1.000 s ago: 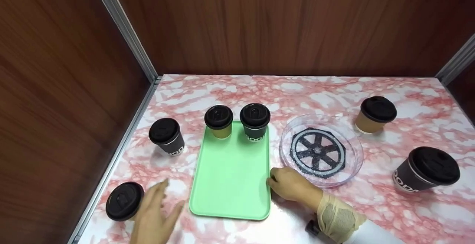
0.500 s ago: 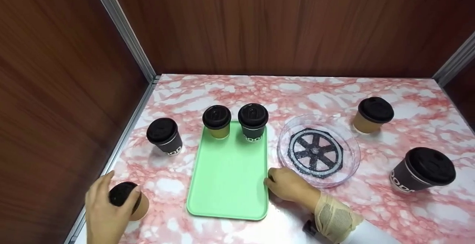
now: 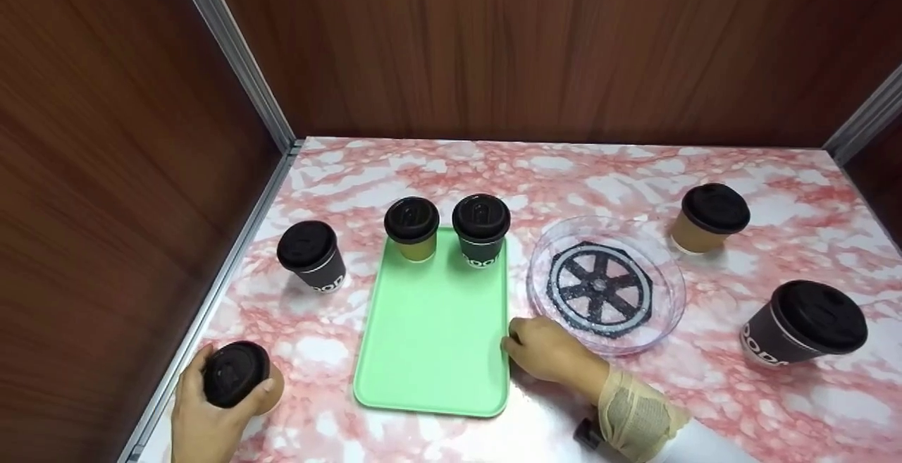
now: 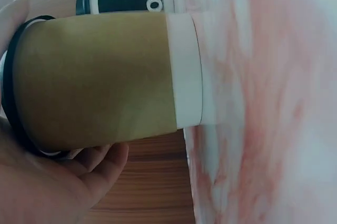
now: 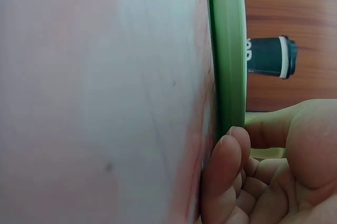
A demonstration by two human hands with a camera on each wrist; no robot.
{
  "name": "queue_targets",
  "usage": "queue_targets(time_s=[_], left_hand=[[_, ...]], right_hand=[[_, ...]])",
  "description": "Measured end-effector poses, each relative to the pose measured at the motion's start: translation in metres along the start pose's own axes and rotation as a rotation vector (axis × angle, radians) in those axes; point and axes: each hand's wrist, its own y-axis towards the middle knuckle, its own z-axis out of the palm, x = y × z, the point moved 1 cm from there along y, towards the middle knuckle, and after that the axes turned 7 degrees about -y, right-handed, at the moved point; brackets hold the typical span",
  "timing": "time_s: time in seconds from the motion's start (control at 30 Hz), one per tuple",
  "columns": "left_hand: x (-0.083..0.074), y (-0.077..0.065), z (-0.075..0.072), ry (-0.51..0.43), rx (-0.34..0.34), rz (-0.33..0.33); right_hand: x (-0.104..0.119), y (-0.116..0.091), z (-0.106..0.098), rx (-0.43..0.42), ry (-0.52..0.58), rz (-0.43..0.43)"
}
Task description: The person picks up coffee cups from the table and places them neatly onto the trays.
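Note:
At the front left of the table, my left hand (image 3: 204, 417) holds a brown paper coffee cup (image 4: 100, 81) near its black lid (image 3: 236, 373), thumb on one side and fingers on the other. The cup stands upright, its white base close to the tabletop in the left wrist view. My right hand (image 3: 553, 350) pinches the right edge of a green tray (image 3: 437, 340), with thumb above and curled fingers at the rim (image 5: 230, 50). On the tray's far end stand a lidded brown cup (image 3: 416, 248) and a lidded black cup (image 3: 482, 248) side by side.
Another black cup (image 3: 320, 269) stands left of the tray. Right of it lies a clear round dish (image 3: 666, 294) over a dark wheel-like pattern (image 3: 600, 287). A brown cup (image 3: 697, 234) and a large black cup (image 3: 775, 332) stand farther right. Wood-grain panels (image 3: 521, 47) enclose the table.
My left hand has moved left to the front brown cup, and its fingers and thumb have closed around it. My right hand stays at the tray's edge.

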Motion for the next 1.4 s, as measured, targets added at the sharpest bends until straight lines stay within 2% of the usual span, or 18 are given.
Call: queue_targets(time_s=[0.17,0.47,0.73,1.03,1.23,1.4], left_hand=[[0.003,-0.002,-0.001,-0.040,0.043,-0.087],[0.000,-0.002,0.002,-0.031,0.043,-0.153],[-0.005,0.000,0.008,-0.043,0.040,-0.094],[-0.006,0.001,0.011,-0.040,0.041,-0.081],[-0.018,0.003,0.019,-0.058,0.027,0.035],[-0.028,0.007,0.031,-0.082,0.049,0.111]], right_hand=[[0.001,0.000,0.001,0.005,0.000,0.004],[0.000,0.000,0.003,0.012,0.002,0.004],[0.001,0.000,0.002,-0.013,-0.004,-0.023],[0.001,0.000,0.001,0.005,0.002,0.000],[0.000,0.001,0.002,0.006,-0.014,0.008],[0.000,0.000,0.002,0.021,-0.008,0.016]])
